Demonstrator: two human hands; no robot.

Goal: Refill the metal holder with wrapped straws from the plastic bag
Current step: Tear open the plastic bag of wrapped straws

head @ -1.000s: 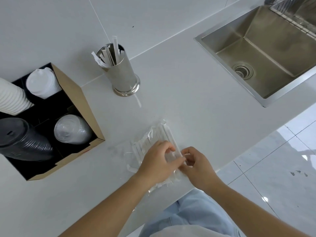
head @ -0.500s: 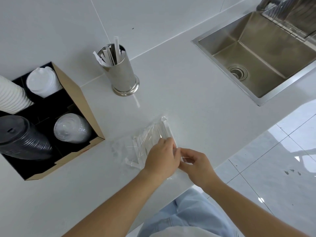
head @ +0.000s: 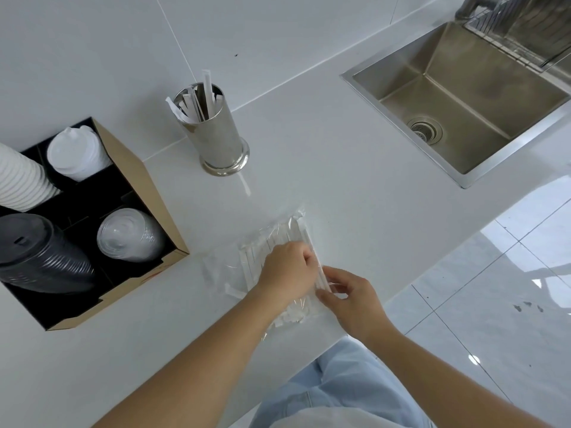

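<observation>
Pressing down on a clear plastic bag of wrapped straws, a person works at the near edge of a white counter, seen from the single head-worn camera; the left hand lies knuckles-up on the middle of the bag with its fingers curled into the film, though whether they pinch a straw or only the plastic cannot be told; the right hand, just beside it and touching the bag's near right corner, has thumb and forefinger closed lightly on the film or a straw end, the other fingers loose. Beyond the bag, well apart from it, a metal holder stands upright near the wall with only a few wrapped straws leaning inside it; one short white scrap lies on the counter just in front of its base. At left, a brown cardboard organiser holds stacks of white cups, white lids, clear lids and black lids in separate compartments; at right, a steel sink is set into the counter, with a wire rack at its far corner; pale blue trousers and glossy floor tiles show below the counter edge.
</observation>
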